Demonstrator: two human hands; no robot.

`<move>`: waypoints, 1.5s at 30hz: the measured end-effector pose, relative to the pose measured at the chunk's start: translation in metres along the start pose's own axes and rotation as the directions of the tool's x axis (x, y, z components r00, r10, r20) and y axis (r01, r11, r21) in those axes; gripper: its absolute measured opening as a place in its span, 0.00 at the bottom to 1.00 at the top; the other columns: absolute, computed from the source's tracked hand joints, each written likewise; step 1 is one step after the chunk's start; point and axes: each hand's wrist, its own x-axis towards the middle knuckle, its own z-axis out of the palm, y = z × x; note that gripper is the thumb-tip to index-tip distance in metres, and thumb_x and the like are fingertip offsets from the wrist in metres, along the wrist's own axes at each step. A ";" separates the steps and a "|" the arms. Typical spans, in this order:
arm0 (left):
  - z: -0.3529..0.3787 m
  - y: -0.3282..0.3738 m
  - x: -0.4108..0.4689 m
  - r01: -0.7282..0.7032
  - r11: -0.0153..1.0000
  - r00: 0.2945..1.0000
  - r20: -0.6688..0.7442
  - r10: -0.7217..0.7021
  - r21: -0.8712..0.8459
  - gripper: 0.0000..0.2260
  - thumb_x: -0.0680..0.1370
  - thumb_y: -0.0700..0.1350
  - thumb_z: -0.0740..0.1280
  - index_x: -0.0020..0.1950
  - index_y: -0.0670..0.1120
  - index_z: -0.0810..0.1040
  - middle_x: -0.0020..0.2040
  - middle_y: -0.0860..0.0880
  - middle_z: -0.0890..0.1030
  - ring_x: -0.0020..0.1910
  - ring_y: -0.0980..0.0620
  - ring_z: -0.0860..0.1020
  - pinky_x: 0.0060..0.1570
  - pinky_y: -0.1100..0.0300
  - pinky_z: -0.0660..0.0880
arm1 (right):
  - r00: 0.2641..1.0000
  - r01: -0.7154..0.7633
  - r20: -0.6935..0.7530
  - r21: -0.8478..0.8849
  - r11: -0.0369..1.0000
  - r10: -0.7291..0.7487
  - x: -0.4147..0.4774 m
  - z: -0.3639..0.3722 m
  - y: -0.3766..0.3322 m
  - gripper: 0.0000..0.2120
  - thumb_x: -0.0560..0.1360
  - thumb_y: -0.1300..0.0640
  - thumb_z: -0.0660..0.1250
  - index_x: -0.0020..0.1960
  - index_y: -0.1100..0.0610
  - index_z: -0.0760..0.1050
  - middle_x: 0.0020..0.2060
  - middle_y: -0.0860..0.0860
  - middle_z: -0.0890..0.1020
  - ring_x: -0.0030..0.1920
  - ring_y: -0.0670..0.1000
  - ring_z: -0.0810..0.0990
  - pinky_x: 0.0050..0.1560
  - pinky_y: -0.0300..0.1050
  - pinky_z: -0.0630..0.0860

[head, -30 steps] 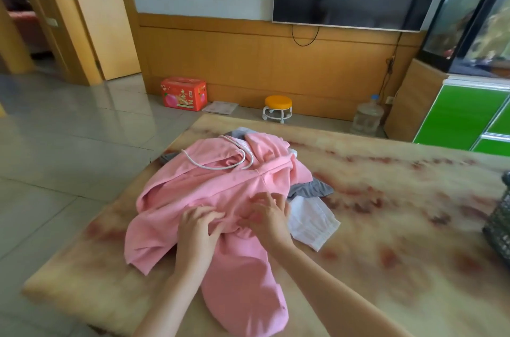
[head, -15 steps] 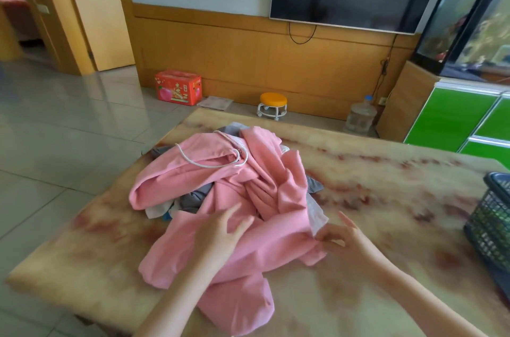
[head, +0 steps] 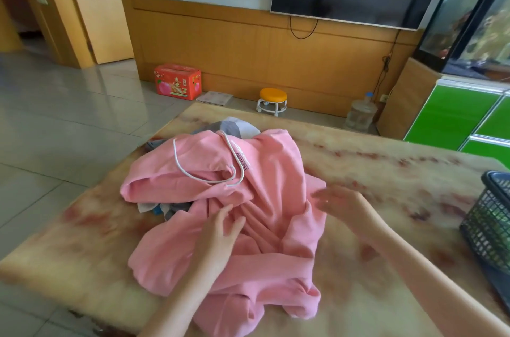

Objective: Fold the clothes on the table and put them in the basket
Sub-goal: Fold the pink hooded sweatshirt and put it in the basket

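Since half a second ago right hand (head: pixel 340 203) lets go of pink hoodie (head: pixel 248 215), fingers spread, empty | left hand (head: pixel 220 234) flat, open on crumpled hoodie atop clothes pile on marble-look table (head: pixel 386 176) | nothing folded; dark mesh basket (head: pixel 488 223) awaits at right.

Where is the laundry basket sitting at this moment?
In the head view the dark mesh basket sits at the right edge of the marble table, partly cut off by the frame, right of the right hand and pink hoodie.
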 end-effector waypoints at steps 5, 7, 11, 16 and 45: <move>0.025 0.005 -0.006 0.069 0.940 0.982 0.141 -0.122 0.335 0.45 0.61 0.78 0.52 0.75 0.60 0.55 0.70 0.53 0.71 0.72 0.52 0.64 0.71 0.46 0.53 | 0.983 0.119 0.165 -0.239 0.964 -0.081 0.111 0.060 -0.024 0.31 0.72 0.50 0.73 0.72 0.51 0.67 0.70 0.49 0.69 0.71 0.50 0.65 0.67 0.42 0.62; 0.030 0.010 -0.007 0.056 0.913 0.989 0.102 -0.106 0.404 0.43 0.67 0.75 0.57 0.77 0.60 0.48 0.70 0.53 0.70 0.73 0.52 0.62 0.71 0.48 0.51 | 0.967 0.185 0.217 -0.235 0.954 -0.134 0.144 0.085 -0.035 0.35 0.72 0.52 0.73 0.74 0.55 0.63 0.72 0.54 0.66 0.73 0.53 0.63 0.71 0.42 0.59; 0.028 0.011 0.003 0.106 0.912 0.992 0.025 -0.126 0.397 0.34 0.74 0.66 0.61 0.76 0.61 0.51 0.70 0.53 0.69 0.72 0.54 0.62 0.69 0.49 0.51 | 0.956 0.143 0.285 -0.266 0.953 -0.064 0.188 0.113 -0.047 0.40 0.73 0.48 0.71 0.77 0.50 0.52 0.75 0.56 0.59 0.77 0.55 0.52 0.74 0.52 0.52; 0.028 0.016 0.015 0.186 0.976 0.981 -0.074 -0.179 0.113 0.24 0.70 0.67 0.63 0.64 0.62 0.66 0.62 0.58 0.73 0.68 0.55 0.66 0.68 0.48 0.52 | 0.935 0.128 0.353 -0.327 0.936 -0.004 0.218 0.119 -0.051 0.42 0.74 0.44 0.69 0.78 0.46 0.46 0.77 0.48 0.52 0.77 0.53 0.41 0.74 0.52 0.45; 0.133 0.073 0.060 -0.230 0.891 0.971 0.029 0.237 0.391 0.22 0.78 0.36 0.59 0.62 0.61 0.74 0.57 0.52 0.72 0.59 0.50 0.73 0.63 0.51 0.61 | 0.873 -0.482 -0.412 -0.652 0.585 0.260 -0.027 -0.102 0.056 0.24 0.77 0.35 0.55 0.62 0.52 0.71 0.53 0.56 0.81 0.49 0.57 0.80 0.41 0.46 0.71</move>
